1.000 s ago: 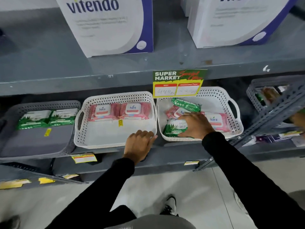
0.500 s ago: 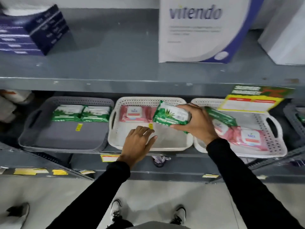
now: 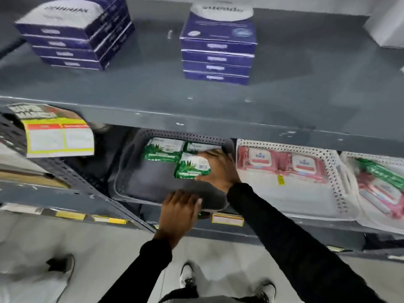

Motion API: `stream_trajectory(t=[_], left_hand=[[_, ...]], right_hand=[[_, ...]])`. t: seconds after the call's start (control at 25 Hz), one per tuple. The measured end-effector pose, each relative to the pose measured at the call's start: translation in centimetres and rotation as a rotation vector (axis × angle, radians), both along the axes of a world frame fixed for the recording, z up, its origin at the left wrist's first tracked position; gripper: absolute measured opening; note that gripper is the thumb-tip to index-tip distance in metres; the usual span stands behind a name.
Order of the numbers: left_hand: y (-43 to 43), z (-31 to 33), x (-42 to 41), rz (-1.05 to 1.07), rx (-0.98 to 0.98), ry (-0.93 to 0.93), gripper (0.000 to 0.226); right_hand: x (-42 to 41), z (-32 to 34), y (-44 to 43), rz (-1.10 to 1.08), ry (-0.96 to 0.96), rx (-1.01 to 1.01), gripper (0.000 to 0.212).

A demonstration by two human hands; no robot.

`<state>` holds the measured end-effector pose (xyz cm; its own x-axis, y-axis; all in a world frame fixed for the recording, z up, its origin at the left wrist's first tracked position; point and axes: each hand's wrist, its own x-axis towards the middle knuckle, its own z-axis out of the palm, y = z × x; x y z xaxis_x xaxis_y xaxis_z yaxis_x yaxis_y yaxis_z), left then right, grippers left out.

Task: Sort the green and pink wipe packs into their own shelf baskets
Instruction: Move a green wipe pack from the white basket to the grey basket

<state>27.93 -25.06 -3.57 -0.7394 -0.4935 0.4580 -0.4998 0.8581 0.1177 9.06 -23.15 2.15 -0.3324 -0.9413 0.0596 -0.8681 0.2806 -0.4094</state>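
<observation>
My right hand (image 3: 218, 169) holds a green wipe pack (image 3: 192, 167) low inside the grey basket (image 3: 131, 169), in front of two green packs (image 3: 162, 152) at its back. My left hand (image 3: 179, 211) rests on the grey basket's front rim, fingers curled over it. To the right, a white basket (image 3: 284, 206) holds two pink packs (image 3: 279, 164) side by side. At the far right another white basket (image 3: 349, 171) holds mixed pink packs (image 3: 380, 193) and a green pack (image 3: 380, 171).
The upper grey shelf (image 3: 196, 101) carries two stacks of dark blue boxes (image 3: 218, 49). A yellow and green price sign (image 3: 56, 132) hangs at the left. A slanted perforated shelf post (image 3: 87, 182) stands left of the grey basket. Another person's shoe (image 3: 63, 263) is on the floor.
My right hand carried the green pack leftward from the mixed basket, past the pink basket, into the grey basket. My left hand shifted from the white basket's rim to the grey one's. The view swung left.
</observation>
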Motion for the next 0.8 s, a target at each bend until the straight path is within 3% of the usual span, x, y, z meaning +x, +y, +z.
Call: stream_trajectory(t=[0.36, 0.56, 0.8], left_hand=[[0.0, 0.3, -0.1, 0.010, 0.097, -0.053, 0.036], [1.0, 1.5, -2.1, 0.014, 0.262, 0.082, 0.033], [7.3, 2.8, -10.7, -0.245, 0.203, 0.146, 0.022]], right_hand=[[1.5, -2.6, -0.5, -0.037, 0.243, 0.084, 0.081], [-1.0, 0.1, 2.9, -0.135, 0.039, -0.077, 0.087], [-11.6, 2.8, 15.8, -0.384, 0.041, -0.195, 0.076]])
